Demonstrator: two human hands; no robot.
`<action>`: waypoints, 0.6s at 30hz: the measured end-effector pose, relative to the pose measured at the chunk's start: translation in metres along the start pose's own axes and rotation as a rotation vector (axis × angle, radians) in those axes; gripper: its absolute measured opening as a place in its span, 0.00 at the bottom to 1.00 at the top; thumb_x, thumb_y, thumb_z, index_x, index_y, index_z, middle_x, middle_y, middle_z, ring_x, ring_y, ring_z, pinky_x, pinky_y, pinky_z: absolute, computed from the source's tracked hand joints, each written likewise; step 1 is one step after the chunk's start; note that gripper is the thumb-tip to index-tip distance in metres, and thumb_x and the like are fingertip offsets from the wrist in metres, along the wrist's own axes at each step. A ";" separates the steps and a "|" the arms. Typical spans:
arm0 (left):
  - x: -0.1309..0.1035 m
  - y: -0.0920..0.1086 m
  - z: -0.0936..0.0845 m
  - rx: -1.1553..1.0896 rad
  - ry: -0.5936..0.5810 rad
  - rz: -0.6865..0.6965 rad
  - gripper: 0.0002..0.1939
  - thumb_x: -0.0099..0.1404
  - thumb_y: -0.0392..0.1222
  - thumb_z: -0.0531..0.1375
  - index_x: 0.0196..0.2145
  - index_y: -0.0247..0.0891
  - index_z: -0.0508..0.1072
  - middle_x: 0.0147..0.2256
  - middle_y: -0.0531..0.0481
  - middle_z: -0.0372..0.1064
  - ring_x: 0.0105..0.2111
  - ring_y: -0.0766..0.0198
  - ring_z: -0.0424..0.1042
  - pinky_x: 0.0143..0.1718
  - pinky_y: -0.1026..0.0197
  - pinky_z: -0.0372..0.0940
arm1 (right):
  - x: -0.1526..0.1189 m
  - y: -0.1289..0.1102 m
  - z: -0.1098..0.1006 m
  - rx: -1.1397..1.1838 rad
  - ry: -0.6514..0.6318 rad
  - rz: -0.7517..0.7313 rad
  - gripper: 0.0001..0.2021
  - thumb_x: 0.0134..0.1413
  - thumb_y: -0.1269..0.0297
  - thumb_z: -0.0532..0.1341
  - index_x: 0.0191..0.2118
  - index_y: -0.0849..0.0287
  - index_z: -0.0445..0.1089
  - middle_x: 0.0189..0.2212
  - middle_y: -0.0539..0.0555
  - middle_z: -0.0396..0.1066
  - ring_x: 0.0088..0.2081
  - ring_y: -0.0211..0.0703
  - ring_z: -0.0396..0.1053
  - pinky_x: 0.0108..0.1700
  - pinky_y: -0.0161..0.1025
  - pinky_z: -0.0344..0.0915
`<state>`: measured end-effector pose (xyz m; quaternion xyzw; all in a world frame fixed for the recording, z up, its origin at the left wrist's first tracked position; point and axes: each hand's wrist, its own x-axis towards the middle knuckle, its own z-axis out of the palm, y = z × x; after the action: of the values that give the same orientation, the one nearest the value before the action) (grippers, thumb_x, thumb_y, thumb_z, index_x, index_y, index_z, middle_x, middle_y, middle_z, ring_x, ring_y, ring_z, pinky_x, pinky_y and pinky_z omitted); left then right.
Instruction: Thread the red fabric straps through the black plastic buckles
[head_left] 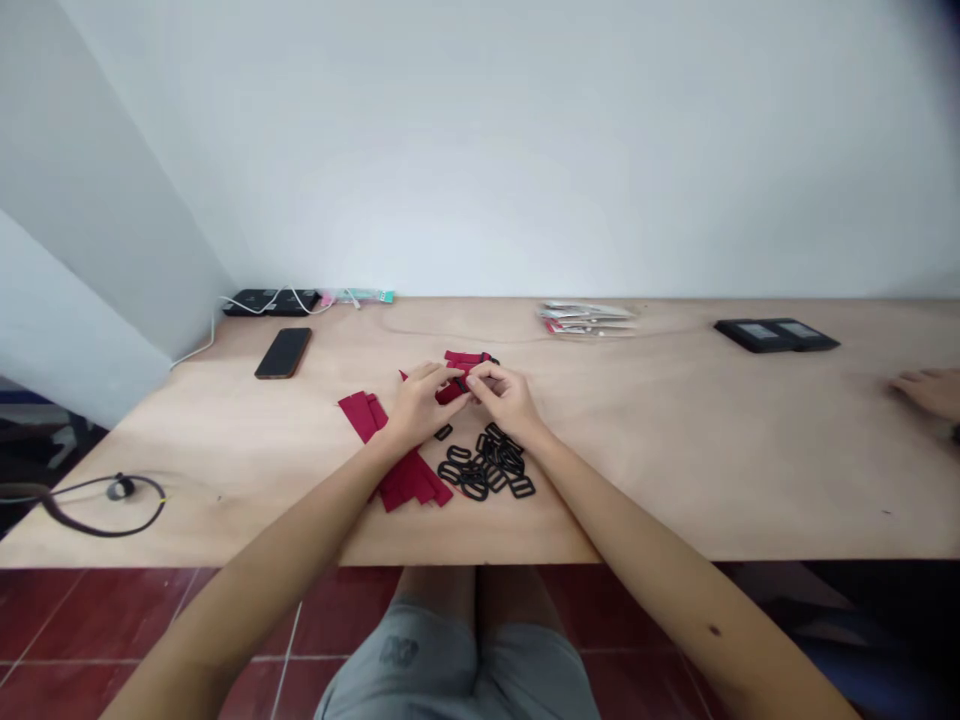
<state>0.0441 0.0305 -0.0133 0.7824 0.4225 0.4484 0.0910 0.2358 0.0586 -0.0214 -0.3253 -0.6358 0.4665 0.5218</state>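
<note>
My left hand [421, 402] and my right hand [504, 396] meet over the middle of the wooden table. Between their fingertips is a red strap piece [451, 391] with a dark part on it. Just behind them lie more red straps [461, 358] with black buckles. Several loose black buckles [491, 463] are piled on the table in front of my right hand. Red fabric pieces [411, 480] lie under and beside my left forearm, with another red piece [363, 413] to the left of my left hand.
A phone [283, 353] and black boxes with a white cable [271, 302] are at the back left. Plastic packets [587, 319] and black cases [776, 335] lie farther back. A looped cable [112, 505] is front left; another person's hand [930, 391] rests at the right.
</note>
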 end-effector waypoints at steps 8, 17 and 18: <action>-0.001 -0.017 -0.001 0.014 -0.027 -0.081 0.15 0.70 0.48 0.69 0.49 0.38 0.80 0.44 0.42 0.81 0.44 0.52 0.78 0.51 0.48 0.72 | 0.011 0.003 -0.014 0.434 0.267 0.116 0.14 0.51 0.54 0.75 0.29 0.55 0.73 0.29 0.50 0.77 0.24 0.36 0.65 0.28 0.37 0.62; 0.002 -0.008 -0.004 -0.001 -0.239 0.101 0.16 0.78 0.45 0.60 0.57 0.37 0.76 0.52 0.37 0.78 0.55 0.48 0.75 0.59 0.43 0.70 | 0.006 -0.014 -0.014 0.616 -0.002 0.292 0.15 0.56 0.48 0.72 0.39 0.54 0.77 0.48 0.56 0.83 0.33 0.43 0.75 0.35 0.41 0.72; 0.002 -0.008 -0.004 -0.002 -0.251 0.109 0.15 0.78 0.44 0.59 0.57 0.36 0.76 0.52 0.37 0.78 0.56 0.47 0.74 0.60 0.43 0.69 | 0.006 -0.015 -0.014 0.614 -0.032 0.301 0.15 0.56 0.48 0.72 0.40 0.54 0.77 0.48 0.56 0.83 0.33 0.43 0.75 0.36 0.41 0.72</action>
<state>0.0369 0.0362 -0.0141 0.8540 0.3641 0.3518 0.1195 0.2489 0.0617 -0.0049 -0.2358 -0.4186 0.7128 0.5109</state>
